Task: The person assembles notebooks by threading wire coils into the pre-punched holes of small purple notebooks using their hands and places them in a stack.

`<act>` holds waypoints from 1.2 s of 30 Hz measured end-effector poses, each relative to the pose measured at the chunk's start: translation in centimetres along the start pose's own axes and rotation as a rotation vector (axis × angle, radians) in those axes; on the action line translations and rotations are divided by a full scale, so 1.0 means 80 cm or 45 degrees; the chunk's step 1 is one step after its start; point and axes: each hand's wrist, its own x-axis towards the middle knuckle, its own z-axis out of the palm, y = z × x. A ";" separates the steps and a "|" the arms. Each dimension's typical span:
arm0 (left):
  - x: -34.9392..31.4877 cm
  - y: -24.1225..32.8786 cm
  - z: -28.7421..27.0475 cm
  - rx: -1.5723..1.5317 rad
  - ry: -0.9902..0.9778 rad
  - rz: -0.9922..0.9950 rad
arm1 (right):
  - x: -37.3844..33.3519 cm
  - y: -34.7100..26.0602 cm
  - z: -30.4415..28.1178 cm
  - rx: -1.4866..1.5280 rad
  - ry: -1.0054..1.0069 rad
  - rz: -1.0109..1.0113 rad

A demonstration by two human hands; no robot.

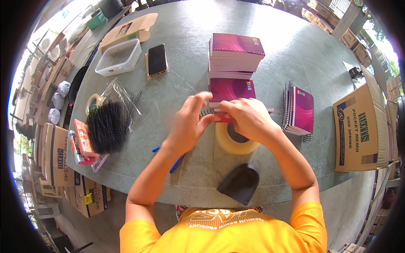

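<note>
Magenta-covered notepad (230, 90) at desk centre, pinched at its near edge between left hand (189, 126) and right hand (249, 119). Both hands closed on it: left fingers curled at a black wire coil (206, 112) poking out on the pad's left edge, right fingers clamped over the near-right corner. Pad sits just in front of a tall stack of matching pads (234, 55), touching or nearly so; cannot tell which.

Head view, progress judged from layout: binding looks partway through the batch. Small pile of already coiled pads (298, 110) lying right of the hands, wire spines visible. Tall stack behind seemingly unbound, so most of the work left. Large supply of loose black coils (107, 124) in a clear bag to the left.

Also on grey desk (295, 50): roll of tape (234, 141) just under right wrist, blue pen (175, 162) under left forearm, dark scoop-shaped object (241, 182) at near edge, phone (157, 60) on a card, clear plastic tub (119, 57), open carton (363, 126) at right.

Hidden or unclear: coil engagement in the pad's holes covered by fingers; left hand motion-blurred; lower half of pad blocked by both hands; stack's spine side facing away, so unbound state unconfirmed; rim of view heavily bent.
</note>
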 end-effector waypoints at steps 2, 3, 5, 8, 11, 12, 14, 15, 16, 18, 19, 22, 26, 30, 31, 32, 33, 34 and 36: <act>0.008 0.006 -0.027 -0.186 -0.502 -0.470 | -0.005 0.004 0.005 -0.001 0.107 -0.013; 0.009 0.006 -0.028 -0.090 -0.425 -0.335 | -0.005 0.001 0.006 0.031 0.194 -0.040; 0.006 0.008 -0.029 0.100 -0.277 -0.069 | -0.004 -0.002 0.010 0.089 0.339 -0.083; 0.010 0.015 -0.034 0.320 -0.358 -0.065 | 0.003 -0.004 0.011 0.274 0.424 -0.053; 0.007 0.003 -0.043 0.007 -0.408 -0.172 | 0.000 -0.002 0.006 0.467 0.217 0.057; 0.007 0.004 -0.039 0.016 -0.356 -0.130 | 0.003 0.003 0.015 0.293 0.245 -0.069; 0.010 0.015 -0.029 0.033 -0.247 -0.048 | 0.007 0.002 0.012 0.312 0.333 -0.134; 0.012 0.013 -0.029 0.077 -0.256 0.002 | 0.007 0.002 0.010 0.320 0.377 -0.166; 0.012 0.009 -0.032 0.126 -0.264 0.046 | 0.004 -0.001 0.008 0.279 0.342 -0.099; 0.012 0.010 -0.031 0.184 -0.204 0.087 | -0.005 -0.006 -0.002 0.196 0.271 0.038; 0.009 0.015 -0.025 0.198 -0.139 0.075 | -0.014 0.003 -0.006 0.133 0.270 0.028; 0.000 0.022 -0.021 0.123 -0.193 -0.094 | -0.055 0.039 -0.015 0.527 0.315 0.265; 0.001 0.002 -0.012 -0.141 -0.384 -0.129 | -0.086 0.054 0.095 1.513 0.999 0.420; 0.013 0.013 -0.013 0.437 0.252 0.318 | -0.057 0.040 0.111 1.378 0.909 0.301; 0.011 0.025 -0.018 0.425 0.183 0.311 | -0.055 0.045 0.105 1.437 0.873 0.315; -0.004 0.037 -0.023 0.415 0.109 0.301 | -0.056 0.049 0.099 1.501 0.834 0.330; -0.021 0.047 -0.024 0.405 0.036 0.290 | -0.054 0.051 0.092 1.563 0.795 0.346; -0.045 0.055 -0.018 0.297 -0.232 0.158 | -0.048 0.047 0.082 1.670 0.825 0.224; -0.094 0.070 0.019 0.149 -0.542 -0.014 | -0.038 0.036 0.070 1.618 0.768 0.272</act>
